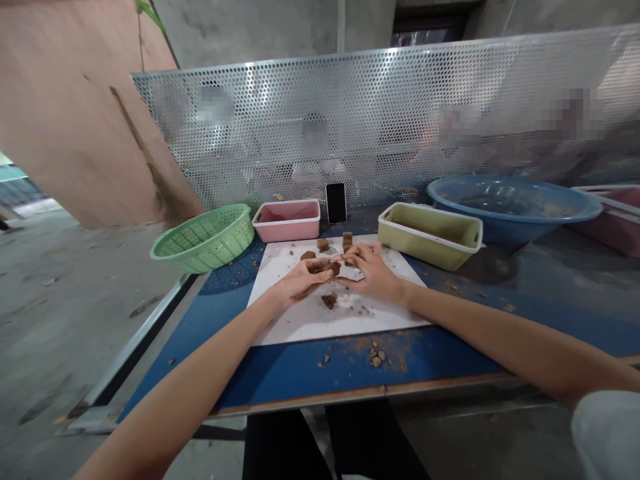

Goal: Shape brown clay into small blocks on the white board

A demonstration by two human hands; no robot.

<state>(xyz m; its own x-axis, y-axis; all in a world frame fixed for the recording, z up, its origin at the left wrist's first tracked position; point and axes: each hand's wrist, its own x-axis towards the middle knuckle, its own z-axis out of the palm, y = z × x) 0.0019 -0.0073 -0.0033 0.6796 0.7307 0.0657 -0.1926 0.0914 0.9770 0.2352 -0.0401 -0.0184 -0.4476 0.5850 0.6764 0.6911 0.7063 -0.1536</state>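
The left hand (306,279) is pinching 1 brown lump (334,268) over the white board (295,323). The right hand (369,270) is curling beside it, its exact grip unclear.

Dim, uneven light; glare on mesh, edges stretched.

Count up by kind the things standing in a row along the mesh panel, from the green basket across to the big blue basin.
Baskets: 1, the green basket
Rectangular bins: 2, the pink bin and the yellow-green bin
Phone-like devices: 1, the black-screened device
Basins: 1, the blue basin
Total: 5
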